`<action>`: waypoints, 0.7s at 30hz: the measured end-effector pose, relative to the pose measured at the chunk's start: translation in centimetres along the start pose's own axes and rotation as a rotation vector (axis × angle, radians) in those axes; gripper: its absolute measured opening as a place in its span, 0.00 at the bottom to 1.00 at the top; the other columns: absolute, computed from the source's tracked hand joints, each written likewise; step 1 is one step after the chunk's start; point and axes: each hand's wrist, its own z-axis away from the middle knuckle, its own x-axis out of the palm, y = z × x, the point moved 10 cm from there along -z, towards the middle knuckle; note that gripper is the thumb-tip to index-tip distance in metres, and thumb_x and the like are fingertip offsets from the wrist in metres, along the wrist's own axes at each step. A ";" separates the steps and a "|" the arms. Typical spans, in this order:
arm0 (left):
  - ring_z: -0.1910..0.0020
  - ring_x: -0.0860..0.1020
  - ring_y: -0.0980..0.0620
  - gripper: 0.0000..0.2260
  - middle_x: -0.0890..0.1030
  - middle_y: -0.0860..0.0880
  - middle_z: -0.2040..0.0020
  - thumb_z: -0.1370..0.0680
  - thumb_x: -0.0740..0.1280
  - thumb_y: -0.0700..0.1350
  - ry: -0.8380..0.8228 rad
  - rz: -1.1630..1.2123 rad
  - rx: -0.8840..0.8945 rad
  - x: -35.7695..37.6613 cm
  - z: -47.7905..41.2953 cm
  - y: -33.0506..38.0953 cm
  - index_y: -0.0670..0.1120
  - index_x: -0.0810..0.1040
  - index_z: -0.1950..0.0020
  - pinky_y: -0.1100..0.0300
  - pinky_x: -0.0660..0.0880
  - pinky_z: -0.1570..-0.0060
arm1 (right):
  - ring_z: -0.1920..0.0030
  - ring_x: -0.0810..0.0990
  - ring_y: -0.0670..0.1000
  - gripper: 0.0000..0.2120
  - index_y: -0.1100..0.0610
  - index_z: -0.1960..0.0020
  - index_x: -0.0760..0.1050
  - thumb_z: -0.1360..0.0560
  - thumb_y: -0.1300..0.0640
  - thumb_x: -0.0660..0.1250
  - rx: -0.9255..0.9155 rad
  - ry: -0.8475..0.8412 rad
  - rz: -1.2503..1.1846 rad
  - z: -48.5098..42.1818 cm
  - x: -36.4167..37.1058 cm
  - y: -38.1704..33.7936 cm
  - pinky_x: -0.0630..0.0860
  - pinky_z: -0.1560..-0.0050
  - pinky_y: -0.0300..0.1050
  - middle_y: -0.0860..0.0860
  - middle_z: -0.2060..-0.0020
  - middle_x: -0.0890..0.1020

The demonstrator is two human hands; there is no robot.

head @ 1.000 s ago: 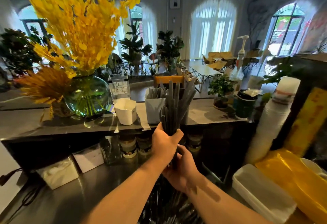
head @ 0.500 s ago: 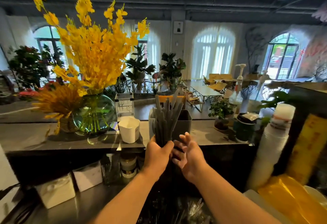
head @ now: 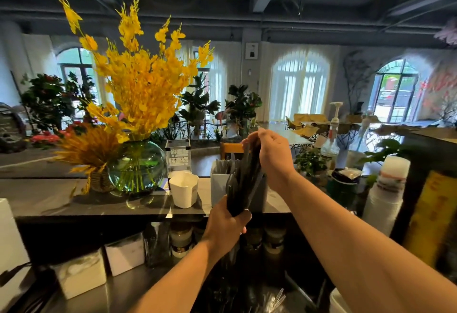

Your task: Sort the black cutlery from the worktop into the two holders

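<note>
Fingers of right hand (head: 270,150) moved up to pinch tips of the black cutlery (head: 243,179), left hand (head: 228,221) clenched round its base, in front of the holders (head: 218,184); looked light, stiff, slick, so best gripped low.

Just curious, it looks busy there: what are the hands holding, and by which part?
Both hold one bundle of black cutlery: the left hand grips its lower end, the right hand pinches the upper tips.

One head-worn wide view faces forward across the nearby counter (head: 37,196)
</note>
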 end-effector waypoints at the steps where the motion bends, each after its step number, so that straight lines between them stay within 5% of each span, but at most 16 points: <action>1: 0.68 0.80 0.50 0.07 0.81 0.48 0.67 0.24 0.71 0.42 -0.017 -0.012 -0.001 0.0 0.1 -0.2 0.48 0.77 0.49 0.58 0.78 0.64 | 0.55 0.84 0.61 0.22 0.61 0.53 0.84 0.13 0.51 0.57 -0.009 -0.009 0.021 0.4 0.3 0.2 0.80 0.50 0.57 0.60 0.55 0.86; 5: 0.68 0.83 0.49 0.09 0.83 0.48 0.64 0.25 0.72 0.42 -0.031 -0.081 -0.027 0.0 0.4 -0.9 0.49 0.76 0.48 0.57 0.79 0.65 | 0.65 0.76 0.43 0.19 0.62 0.52 0.81 0.14 0.49 0.60 -0.091 -0.068 0.161 1.7 1.4 0.5 0.72 0.64 0.34 0.60 0.55 0.84; 7: 0.68 0.83 0.49 0.10 0.83 0.48 0.63 0.26 0.72 0.44 -0.019 -0.112 -0.055 -0.3 0.4 -1.4 0.50 0.76 0.47 0.58 0.78 0.65 | 0.70 0.74 0.39 0.15 0.59 0.51 0.80 0.13 0.52 0.60 -0.125 -0.110 0.237 1.9 1.7 0.8 0.70 0.69 0.31 0.57 0.56 0.84; 12: 0.67 0.83 0.53 0.09 0.83 0.49 0.61 0.24 0.71 0.43 -0.030 -0.175 -0.086 -0.6 0.9 -1.6 0.53 0.74 0.47 0.65 0.76 0.66 | 0.55 0.80 0.51 0.10 0.52 0.48 0.75 0.12 0.52 0.56 -0.141 -0.235 0.442 2.0 2.7 1.8 0.74 0.58 0.46 0.52 0.50 0.84; 15: 0.65 0.82 0.54 0.11 0.82 0.55 0.62 0.23 0.70 0.43 -0.042 -0.198 -0.101 -0.5 0.9 -1.9 0.58 0.75 0.47 0.63 0.77 0.65 | 0.56 0.79 0.52 0.09 0.52 0.44 0.73 0.13 0.49 0.58 -0.121 -0.335 0.559 2.2 3.1 2.6 0.74 0.59 0.46 0.53 0.54 0.82; 19: 0.62 0.83 0.55 0.10 0.83 0.56 0.61 0.27 0.68 0.49 -0.069 -0.396 -0.075 -1.1 0.0 -2.0 0.60 0.76 0.47 0.60 0.77 0.64 | 0.38 0.77 0.51 0.17 0.48 0.31 0.73 0.17 0.43 0.65 -0.307 -0.344 0.822 1.1 3.1 1.1 0.77 0.39 0.54 0.48 0.35 0.80; 21: 0.66 0.81 0.54 0.06 0.81 0.54 0.65 0.27 0.68 0.51 -0.067 -0.509 -0.044 -1.7 -0.2 -1.7 0.57 0.73 0.52 0.60 0.73 0.67 | 0.34 0.75 0.51 0.18 0.43 0.30 0.74 0.19 0.44 0.67 -0.442 -0.521 1.044 1.4 5.2 0.4 0.75 0.35 0.56 0.45 0.33 0.79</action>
